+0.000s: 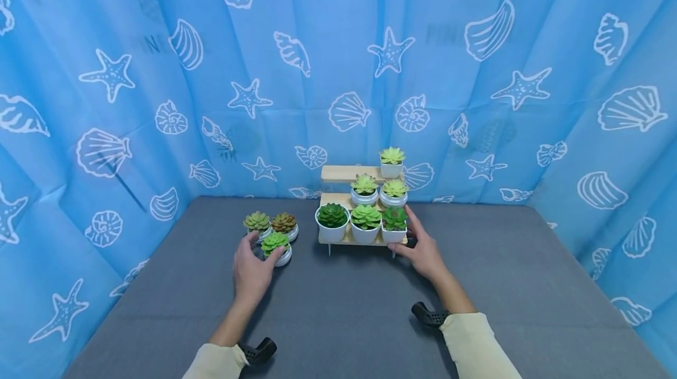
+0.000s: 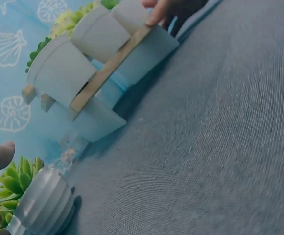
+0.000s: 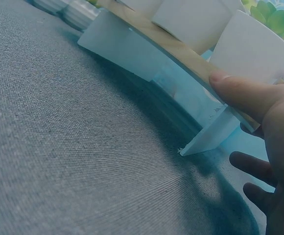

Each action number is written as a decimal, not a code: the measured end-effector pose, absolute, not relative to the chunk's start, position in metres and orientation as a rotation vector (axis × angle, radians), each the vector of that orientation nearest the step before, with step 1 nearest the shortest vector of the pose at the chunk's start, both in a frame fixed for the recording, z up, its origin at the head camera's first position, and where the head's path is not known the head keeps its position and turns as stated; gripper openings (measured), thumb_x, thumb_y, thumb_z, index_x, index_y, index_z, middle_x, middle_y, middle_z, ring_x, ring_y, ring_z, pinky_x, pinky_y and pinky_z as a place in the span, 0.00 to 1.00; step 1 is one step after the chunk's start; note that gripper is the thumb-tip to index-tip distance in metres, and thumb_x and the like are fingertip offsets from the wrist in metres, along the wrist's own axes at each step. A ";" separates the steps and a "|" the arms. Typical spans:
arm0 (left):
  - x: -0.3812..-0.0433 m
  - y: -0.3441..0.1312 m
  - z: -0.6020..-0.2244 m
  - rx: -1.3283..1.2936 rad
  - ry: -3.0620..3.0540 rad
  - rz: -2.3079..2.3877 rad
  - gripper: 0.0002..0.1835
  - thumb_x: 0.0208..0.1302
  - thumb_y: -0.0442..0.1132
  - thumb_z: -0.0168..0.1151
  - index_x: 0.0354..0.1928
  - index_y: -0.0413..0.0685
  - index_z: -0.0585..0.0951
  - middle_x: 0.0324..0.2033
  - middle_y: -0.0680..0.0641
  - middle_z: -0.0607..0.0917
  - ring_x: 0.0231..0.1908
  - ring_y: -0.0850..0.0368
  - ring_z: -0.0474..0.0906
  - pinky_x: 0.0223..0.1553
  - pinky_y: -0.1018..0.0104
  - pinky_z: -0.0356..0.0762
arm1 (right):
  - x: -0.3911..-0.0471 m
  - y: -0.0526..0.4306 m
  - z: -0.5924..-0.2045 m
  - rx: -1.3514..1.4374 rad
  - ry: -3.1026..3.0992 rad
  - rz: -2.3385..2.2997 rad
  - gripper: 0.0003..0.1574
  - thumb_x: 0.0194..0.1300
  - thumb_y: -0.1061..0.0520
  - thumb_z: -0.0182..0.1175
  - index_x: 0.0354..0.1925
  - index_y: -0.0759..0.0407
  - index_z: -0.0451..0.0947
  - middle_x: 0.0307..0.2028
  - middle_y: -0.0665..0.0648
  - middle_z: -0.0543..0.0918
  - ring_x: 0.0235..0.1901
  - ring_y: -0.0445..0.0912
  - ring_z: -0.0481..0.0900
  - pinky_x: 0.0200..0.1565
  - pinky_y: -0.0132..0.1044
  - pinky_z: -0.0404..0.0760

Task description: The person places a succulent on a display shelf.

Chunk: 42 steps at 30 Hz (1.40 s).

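My left hand (image 1: 252,270) is at a potted succulent (image 1: 275,244) with bright green leaves and a ribbed white pot. Thumb and fingers are spread around its leaves; in the left wrist view the thumb (image 2: 0,156) stands apart from them. My right hand (image 1: 425,252) holds the right end of a tiered wooden plant stand (image 1: 338,174). In the right wrist view its thumb (image 3: 240,93) lies across the lowest shelf's front edge, at the base of a square-potted dark green succulent (image 1: 394,220). The other fingers are behind the shelf's end, partly hidden.
An olive succulent (image 1: 257,221) and a reddish-brown succulent (image 1: 284,223) stand close behind the bright green one. Several more white-potted succulents sit on the stand's shelves. A blue shell-print curtain (image 1: 317,73) hangs behind the grey table (image 1: 338,320).
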<state>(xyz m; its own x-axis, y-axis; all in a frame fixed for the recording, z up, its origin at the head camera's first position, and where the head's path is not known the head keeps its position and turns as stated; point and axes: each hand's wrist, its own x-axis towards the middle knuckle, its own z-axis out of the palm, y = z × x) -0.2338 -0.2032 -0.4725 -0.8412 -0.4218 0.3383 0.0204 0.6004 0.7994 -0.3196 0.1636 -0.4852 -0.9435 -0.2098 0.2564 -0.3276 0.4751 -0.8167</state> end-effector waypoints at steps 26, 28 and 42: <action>-0.243 -0.205 -0.491 0.444 -2.495 -1.293 0.41 0.54 0.47 0.74 0.66 0.38 0.65 0.58 0.35 0.75 0.57 0.37 0.65 0.54 0.40 0.52 | -0.319 0.162 -0.484 0.491 -2.570 1.495 0.63 0.57 0.49 0.72 0.77 0.34 0.42 0.61 0.65 0.74 0.58 0.63 0.72 0.57 0.63 0.68; -0.243 -0.206 -0.491 0.426 -2.503 -1.291 0.39 0.55 0.46 0.73 0.65 0.38 0.67 0.57 0.35 0.75 0.56 0.37 0.66 0.54 0.40 0.52 | -0.320 0.162 -0.484 0.497 -2.568 1.500 0.63 0.57 0.49 0.72 0.77 0.33 0.42 0.61 0.65 0.74 0.58 0.63 0.72 0.57 0.63 0.68; -0.245 -0.206 -0.475 0.284 -2.368 -1.593 0.40 0.53 0.44 0.76 0.65 0.37 0.69 0.58 0.34 0.75 0.58 0.40 0.71 0.57 0.45 0.68 | -0.319 0.164 -0.484 0.492 -2.565 1.501 0.63 0.58 0.50 0.72 0.77 0.33 0.42 0.63 0.66 0.72 0.58 0.63 0.72 0.58 0.64 0.66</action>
<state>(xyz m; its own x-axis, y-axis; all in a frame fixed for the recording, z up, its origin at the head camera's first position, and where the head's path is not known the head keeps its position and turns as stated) -0.2447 -0.2058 -0.4754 -0.9436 -0.3105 0.1152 -0.0104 0.3755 0.9268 -0.3193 0.1639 -0.4839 -0.9386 -0.2127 0.2716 -0.3410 0.4526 -0.8239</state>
